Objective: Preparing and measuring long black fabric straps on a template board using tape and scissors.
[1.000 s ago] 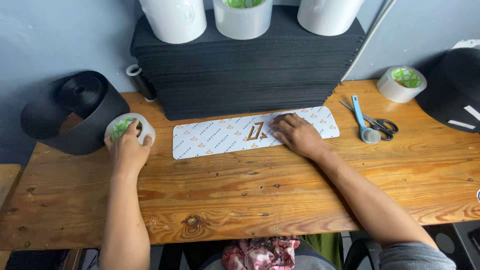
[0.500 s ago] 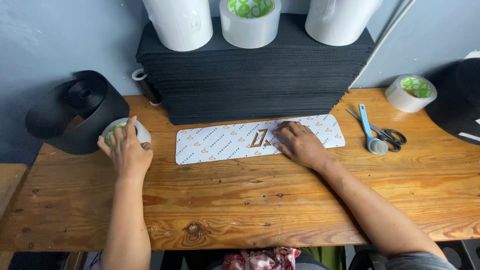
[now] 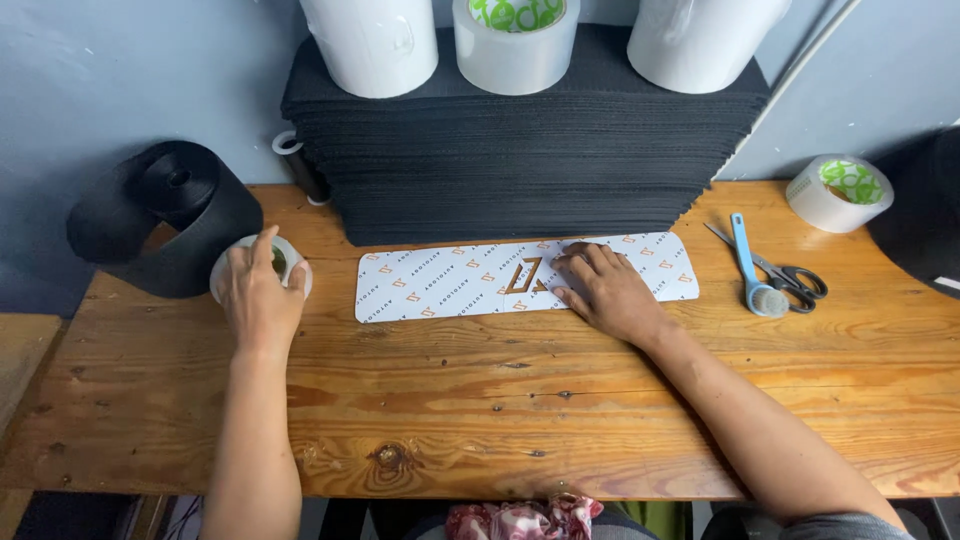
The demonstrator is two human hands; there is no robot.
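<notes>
Head view showed the wooden counter [image 3: 480, 420], then the printed white strip [image 3: 440, 285] near its back edge (pinned flat under the right hand [image 3: 610, 295]). The left hand [image 3: 258, 295] cupped a tape roll [image 3: 288, 262] near the left edge; unpinned, the strip might skew.
</notes>
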